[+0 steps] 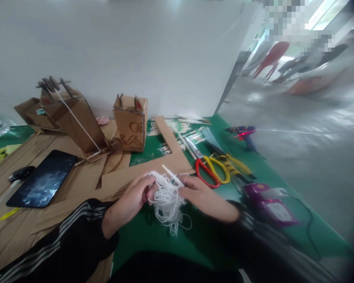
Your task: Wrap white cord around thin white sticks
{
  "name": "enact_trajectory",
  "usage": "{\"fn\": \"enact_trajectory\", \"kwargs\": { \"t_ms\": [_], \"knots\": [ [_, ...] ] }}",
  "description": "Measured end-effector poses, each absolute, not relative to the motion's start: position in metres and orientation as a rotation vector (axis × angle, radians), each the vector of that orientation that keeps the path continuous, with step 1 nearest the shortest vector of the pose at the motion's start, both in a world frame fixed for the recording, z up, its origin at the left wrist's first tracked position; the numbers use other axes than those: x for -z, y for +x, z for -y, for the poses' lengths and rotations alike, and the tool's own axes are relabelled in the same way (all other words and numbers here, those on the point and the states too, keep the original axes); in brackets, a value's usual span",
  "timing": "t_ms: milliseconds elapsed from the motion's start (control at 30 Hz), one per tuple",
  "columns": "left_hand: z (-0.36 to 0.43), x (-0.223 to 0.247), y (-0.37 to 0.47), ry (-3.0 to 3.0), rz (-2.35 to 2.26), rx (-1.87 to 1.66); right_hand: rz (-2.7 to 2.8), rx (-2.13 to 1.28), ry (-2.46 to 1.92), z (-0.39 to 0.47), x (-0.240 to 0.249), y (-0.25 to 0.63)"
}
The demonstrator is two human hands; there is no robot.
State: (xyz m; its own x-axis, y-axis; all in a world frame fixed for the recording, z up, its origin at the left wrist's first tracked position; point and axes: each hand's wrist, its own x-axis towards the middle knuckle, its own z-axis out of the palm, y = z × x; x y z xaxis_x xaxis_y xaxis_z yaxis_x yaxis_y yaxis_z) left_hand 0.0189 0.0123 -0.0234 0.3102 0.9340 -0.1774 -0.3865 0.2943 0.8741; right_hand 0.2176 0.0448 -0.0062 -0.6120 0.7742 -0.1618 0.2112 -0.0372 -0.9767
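A loose tangle of white string hangs between my two hands above the green table. My left hand is closed on the left side of the bundle, thumb on top. My right hand pinches the right side, along with a thin pale stick that has string around it and points up to the left. Loops of string dangle below my fingers. Just beyond my right hand lie scissors with one red and one yellow handle.
Cardboard strips lie ahead. A cardboard box and a leaning cardboard model stand behind. A phone rests at left. Pliers, a purple device with a cable, and a glue gun are at right.
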Motion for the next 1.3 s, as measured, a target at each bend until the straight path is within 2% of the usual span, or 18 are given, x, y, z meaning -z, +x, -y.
{"fn": "enact_trajectory", "kwargs": {
  "t_ms": [200,433,733,967,1300],
  "knots": [
    [-0.011,0.027,0.017,1.173,-1.059,-0.85,1.766,-1.724,-0.998,-0.043,0.006,0.218],
    [-0.012,0.029,0.022,1.304,-1.274,-0.896,1.683,-1.772,-0.965,-0.039,0.001,0.215],
    [-0.006,0.033,0.023,1.165,-1.159,-0.79,1.851,-1.627,-1.138,-0.039,0.001,0.21],
    [-0.013,0.029,0.02,0.668,-0.851,-0.994,1.77,-1.836,-0.935,-0.042,0.004,0.212],
    [-0.013,0.023,0.015,0.763,-0.818,-1.063,1.581,-1.972,-0.975,-0.041,0.006,0.211]
  ]
}}
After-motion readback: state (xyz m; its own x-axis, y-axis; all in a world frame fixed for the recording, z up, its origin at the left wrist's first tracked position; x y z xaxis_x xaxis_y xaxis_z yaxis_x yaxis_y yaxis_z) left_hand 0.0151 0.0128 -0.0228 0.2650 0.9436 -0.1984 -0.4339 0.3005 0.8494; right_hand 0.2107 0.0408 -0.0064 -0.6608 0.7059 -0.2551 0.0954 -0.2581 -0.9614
